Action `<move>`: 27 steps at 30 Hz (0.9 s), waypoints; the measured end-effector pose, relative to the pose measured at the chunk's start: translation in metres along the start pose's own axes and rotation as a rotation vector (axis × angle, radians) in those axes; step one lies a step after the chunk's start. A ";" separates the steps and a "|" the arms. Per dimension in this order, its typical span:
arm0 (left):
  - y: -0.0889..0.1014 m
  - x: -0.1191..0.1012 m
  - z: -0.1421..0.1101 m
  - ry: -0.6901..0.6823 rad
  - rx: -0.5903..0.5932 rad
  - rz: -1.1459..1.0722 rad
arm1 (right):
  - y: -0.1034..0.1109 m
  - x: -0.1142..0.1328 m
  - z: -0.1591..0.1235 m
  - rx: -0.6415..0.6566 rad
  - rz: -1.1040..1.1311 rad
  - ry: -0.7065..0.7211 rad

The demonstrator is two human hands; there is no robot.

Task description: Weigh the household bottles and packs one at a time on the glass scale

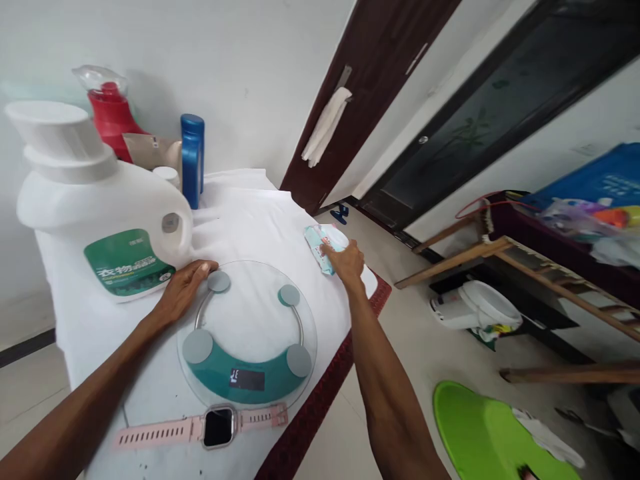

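A round glass bathroom scale (245, 380) with a teal band and several grey discs lies on the white-covered table. At its upper left rim rests my left hand (185, 290), holding nothing I can see; its thumb and a finger stretch toward the glass, the others are partly hidden. My right hand (347, 260) grips a light-blue pack of wet wipes (320, 248) with a white lid, near the table's right edge. A smartwatch with a pink strap (219, 427) lies flat just below the scale. Beside my left hand stands a large white laundry detergent bottle (100, 207) with a green label.
Behind the detergent stand a red bottle (113, 120), a beige pouch (155, 152) and a blue bottle (191, 160). A white towel (327, 127) hangs on the door handle. To the right are a wooden rack (460, 261), a white bucket (457, 307) and a green basin (480, 427).
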State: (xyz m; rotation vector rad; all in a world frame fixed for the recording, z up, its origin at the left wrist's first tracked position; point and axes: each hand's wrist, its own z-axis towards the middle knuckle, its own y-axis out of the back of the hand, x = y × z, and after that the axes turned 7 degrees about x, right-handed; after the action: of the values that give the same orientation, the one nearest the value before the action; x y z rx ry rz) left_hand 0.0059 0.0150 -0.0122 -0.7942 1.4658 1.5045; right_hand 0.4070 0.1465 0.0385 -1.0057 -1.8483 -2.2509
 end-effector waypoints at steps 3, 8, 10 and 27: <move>-0.003 -0.001 0.000 -0.015 0.005 -0.042 | 0.006 0.001 -0.003 0.045 0.043 -0.066; -0.005 0.000 -0.001 -0.056 0.012 -0.066 | 0.015 0.039 -0.032 -0.262 0.187 0.292; -0.005 0.001 -0.002 -0.060 0.014 -0.067 | 0.010 0.076 -0.061 -0.168 0.386 0.528; -0.015 0.006 0.001 -0.146 0.005 -0.114 | -0.074 0.265 -0.156 1.160 1.083 0.705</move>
State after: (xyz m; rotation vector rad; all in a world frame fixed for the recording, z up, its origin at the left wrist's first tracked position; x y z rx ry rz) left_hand 0.0171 0.0163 -0.0239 -0.7369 1.2949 1.4411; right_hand 0.0983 0.1195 0.1004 -0.5630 -1.3153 -0.5592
